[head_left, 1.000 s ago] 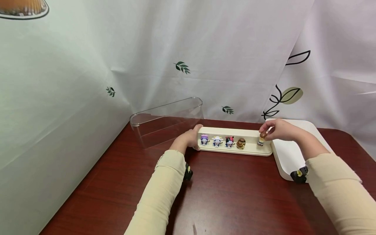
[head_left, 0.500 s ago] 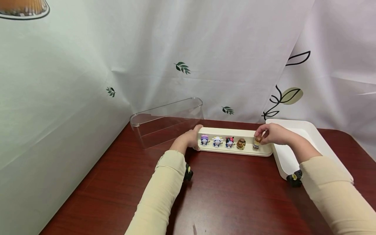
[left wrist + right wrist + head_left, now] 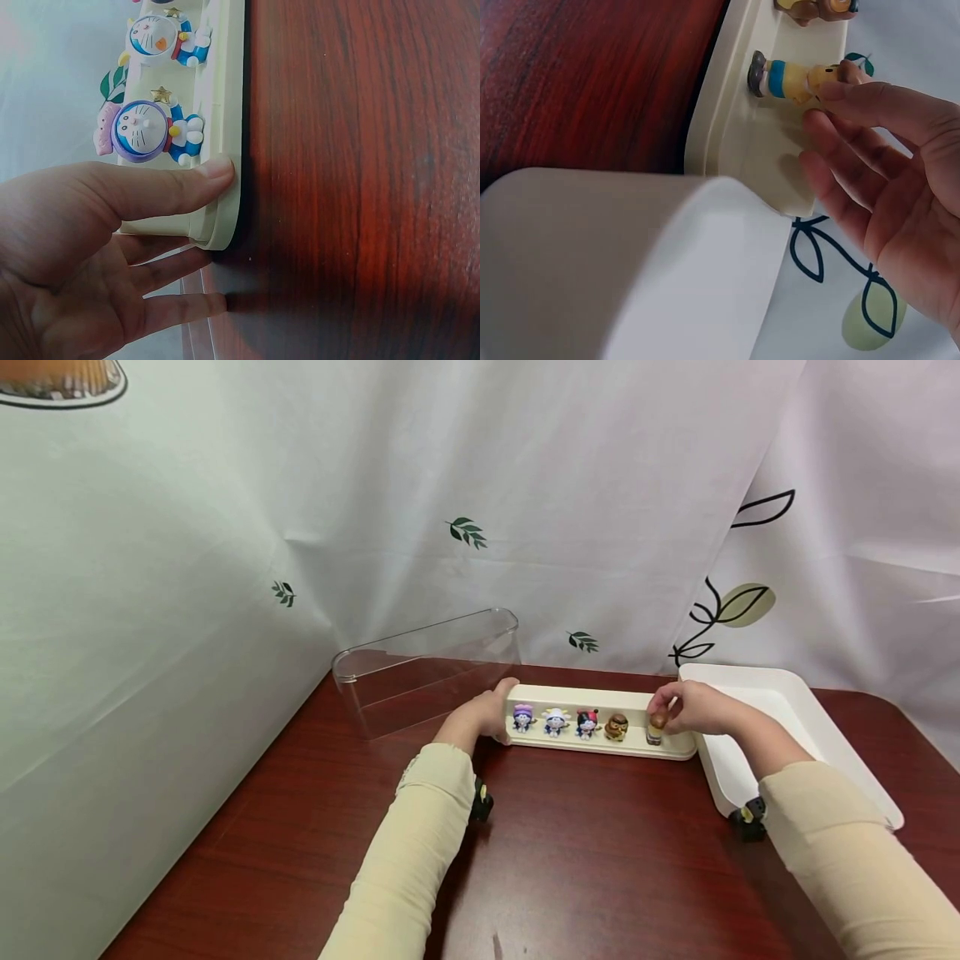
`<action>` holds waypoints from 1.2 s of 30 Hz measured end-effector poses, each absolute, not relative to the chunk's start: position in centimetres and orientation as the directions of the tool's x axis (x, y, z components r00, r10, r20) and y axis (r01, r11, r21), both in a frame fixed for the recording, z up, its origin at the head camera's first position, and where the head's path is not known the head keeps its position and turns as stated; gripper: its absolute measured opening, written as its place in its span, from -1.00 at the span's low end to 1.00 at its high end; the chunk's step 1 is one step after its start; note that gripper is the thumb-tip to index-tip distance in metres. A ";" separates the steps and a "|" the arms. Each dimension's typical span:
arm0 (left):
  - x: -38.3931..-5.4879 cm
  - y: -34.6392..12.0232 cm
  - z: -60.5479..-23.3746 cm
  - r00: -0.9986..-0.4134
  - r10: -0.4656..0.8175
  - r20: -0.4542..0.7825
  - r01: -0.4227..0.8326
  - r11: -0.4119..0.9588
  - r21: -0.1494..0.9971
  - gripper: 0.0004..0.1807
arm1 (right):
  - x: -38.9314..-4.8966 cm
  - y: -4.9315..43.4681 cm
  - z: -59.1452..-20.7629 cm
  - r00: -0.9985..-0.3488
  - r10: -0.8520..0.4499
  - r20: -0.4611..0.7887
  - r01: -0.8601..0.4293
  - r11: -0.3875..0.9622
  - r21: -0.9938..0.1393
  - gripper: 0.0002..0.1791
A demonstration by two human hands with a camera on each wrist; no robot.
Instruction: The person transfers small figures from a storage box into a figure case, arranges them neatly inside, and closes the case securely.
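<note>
A long cream display base (image 3: pixel 592 750) lies on the table with several small figurines standing in a row in it. My left hand (image 3: pixel 489 710) grips its left end, thumb over the front rim and fingers around the end wall. Beside that thumb stands a blue-and-white figurine in a purple hat (image 3: pixel 141 131). At the right end, my right hand (image 3: pixel 693 706) pinches a brown-haired figurine (image 3: pixel 791 80) by the head, in yellow and blue clothes. Its feet are at the base's floor; whether they touch is unclear. The brown owl-like figurine (image 3: pixel 617 727) is its nearest neighbour.
A clear plastic cover (image 3: pixel 420 668) leans behind and left of the base. A white tray (image 3: pixel 731 777) sits at the right, close against the base's right end. A pale curtain (image 3: pixel 585 527) borders the table (image 3: pixel 585 860) at the back and left.
My right hand has moved the brown-haired figurine left and down within the base, nearer the owl-like figurine. The left hand has stayed at the base's end.
</note>
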State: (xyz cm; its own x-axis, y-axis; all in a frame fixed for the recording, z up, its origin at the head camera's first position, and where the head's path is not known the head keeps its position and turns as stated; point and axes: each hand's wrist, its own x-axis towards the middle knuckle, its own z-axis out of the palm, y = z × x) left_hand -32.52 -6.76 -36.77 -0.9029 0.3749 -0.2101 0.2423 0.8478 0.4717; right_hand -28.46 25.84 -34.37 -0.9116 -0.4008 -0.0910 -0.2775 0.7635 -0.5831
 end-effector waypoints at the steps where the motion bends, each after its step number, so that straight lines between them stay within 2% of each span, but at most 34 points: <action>1: -32.5 -6.8 -36.8 -0.903 0.376 -0.210 0.243 0.847 0.472 0.12 | -28.5 25.8 -34.4 -0.911 -0.402 -0.091 -0.279 0.763 -0.583 -0.73; 11: -32.4 -6.6 -36.8 -0.906 0.367 -0.213 0.231 0.848 0.477 0.11 | -28.4 25.9 -34.7 -0.905 -0.416 -0.088 -0.286 0.747 -0.600 -0.72; 30: -32.2 -6.9 -36.7 -0.896 0.388 -0.217 0.251 0.845 0.472 0.12 | -27.7 25.8 -35.0 -0.940 -0.340 -0.041 -0.261 0.789 -0.556 -0.71; 36: -32.2 -8.5 -36.6 -0.872 0.449 -0.193 0.314 0.818 0.483 0.18 | -26.5 26.6 -34.2 -0.937 -0.346 0.046 -0.307 0.754 -0.581 -0.65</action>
State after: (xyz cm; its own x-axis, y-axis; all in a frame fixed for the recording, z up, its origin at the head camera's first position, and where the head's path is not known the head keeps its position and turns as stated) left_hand -32.17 -8.54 -36.57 -0.8724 0.4490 -0.1933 0.3137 0.8175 0.4830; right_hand -26.54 26.56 -34.17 -0.9371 -0.3460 0.0455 -0.3066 0.7539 -0.5810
